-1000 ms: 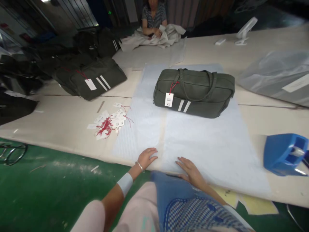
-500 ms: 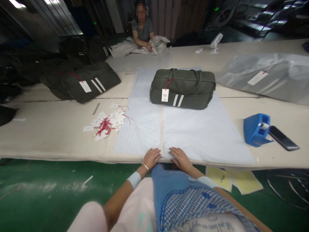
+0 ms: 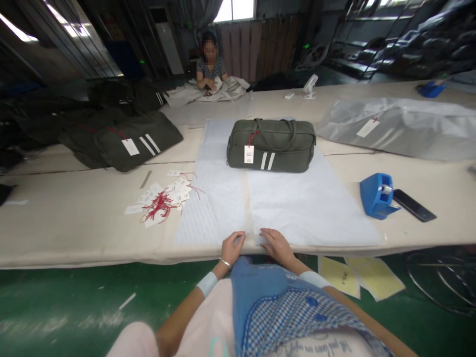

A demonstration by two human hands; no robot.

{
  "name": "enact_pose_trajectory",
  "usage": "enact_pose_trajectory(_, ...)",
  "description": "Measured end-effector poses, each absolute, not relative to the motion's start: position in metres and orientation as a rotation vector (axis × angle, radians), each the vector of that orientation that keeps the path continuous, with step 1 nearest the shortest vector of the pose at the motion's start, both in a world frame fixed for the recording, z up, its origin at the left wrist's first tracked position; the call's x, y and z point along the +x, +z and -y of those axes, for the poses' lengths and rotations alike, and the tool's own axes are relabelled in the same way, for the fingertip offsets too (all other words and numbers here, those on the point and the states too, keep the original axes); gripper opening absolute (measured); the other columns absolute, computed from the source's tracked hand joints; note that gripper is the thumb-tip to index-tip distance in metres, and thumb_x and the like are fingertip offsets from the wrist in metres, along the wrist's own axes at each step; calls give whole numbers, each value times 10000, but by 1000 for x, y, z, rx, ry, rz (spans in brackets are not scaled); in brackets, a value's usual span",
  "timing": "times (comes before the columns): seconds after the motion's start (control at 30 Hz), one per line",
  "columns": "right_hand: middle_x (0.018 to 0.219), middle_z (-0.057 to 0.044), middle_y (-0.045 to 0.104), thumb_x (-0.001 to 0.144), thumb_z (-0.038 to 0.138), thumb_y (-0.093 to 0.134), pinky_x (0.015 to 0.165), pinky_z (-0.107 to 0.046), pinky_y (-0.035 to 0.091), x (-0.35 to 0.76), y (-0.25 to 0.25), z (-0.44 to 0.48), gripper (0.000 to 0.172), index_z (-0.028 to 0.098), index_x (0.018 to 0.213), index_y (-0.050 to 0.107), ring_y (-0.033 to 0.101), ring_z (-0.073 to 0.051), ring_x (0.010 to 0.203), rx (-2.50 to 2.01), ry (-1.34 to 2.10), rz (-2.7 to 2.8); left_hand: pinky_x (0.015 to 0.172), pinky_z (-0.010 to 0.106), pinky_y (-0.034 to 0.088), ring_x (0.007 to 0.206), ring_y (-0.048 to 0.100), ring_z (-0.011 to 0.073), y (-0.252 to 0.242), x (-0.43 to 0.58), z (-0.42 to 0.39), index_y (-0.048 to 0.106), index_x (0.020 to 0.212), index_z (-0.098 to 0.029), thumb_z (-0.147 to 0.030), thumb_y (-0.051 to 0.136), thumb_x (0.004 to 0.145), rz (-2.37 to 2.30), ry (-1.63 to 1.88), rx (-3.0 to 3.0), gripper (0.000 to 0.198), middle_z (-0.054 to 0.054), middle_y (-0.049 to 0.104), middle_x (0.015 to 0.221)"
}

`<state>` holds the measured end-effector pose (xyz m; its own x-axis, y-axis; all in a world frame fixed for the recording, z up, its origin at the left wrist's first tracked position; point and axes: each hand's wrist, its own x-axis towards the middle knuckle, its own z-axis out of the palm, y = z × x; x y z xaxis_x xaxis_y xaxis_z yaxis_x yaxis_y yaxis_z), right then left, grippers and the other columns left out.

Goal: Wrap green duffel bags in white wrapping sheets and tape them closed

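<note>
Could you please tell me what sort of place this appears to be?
Probably a bag workshop, perhaps its packing area: there are a tagged dark green bag, loose red-stringed tags and a blue tape dispenser.

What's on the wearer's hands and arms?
Left hand: ungloved, silver bracelet at the wrist, pale blue forearm band, pale pink sleeve higher up. Right hand: ungloved, similar pale blue band, no bracelet visible.

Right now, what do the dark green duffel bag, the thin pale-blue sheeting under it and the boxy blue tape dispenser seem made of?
Duffel bag: probably matte fabric; its handle droops softly.
Sheeting: perhaps plastic film or thin foam, dull, faintly wrinkled; unclear which.
Tape dispenser: likely hard moulded plastic, smooth, evenly coloured.
</note>
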<state>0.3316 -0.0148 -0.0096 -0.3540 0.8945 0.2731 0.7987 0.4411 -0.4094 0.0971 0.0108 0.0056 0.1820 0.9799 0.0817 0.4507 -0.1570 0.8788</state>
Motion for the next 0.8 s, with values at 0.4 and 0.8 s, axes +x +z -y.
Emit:
enact_pose_trajectory(0.4,947,-56,709,956,227,485,879,-352,460,322,-5,1,220,211,985,702,621,-216,924,-1632,329,2205,953,412,527,1035,667,222,-19,88,-11,696,900,-231,-205,605,842,-1183,786,2057,111,31,726,1080)
enact_pose_trajectory(0.8,1132,-92,637,877,230,614,869,-352,451,319,-6,23,331,196,1206,614,546,-236,1020,-1569,389,2336,967,381,526,1058,656,187,-19,101,-11,667,978,-226,-269,523,918,-1201,851,2046,162,44,708,1118)
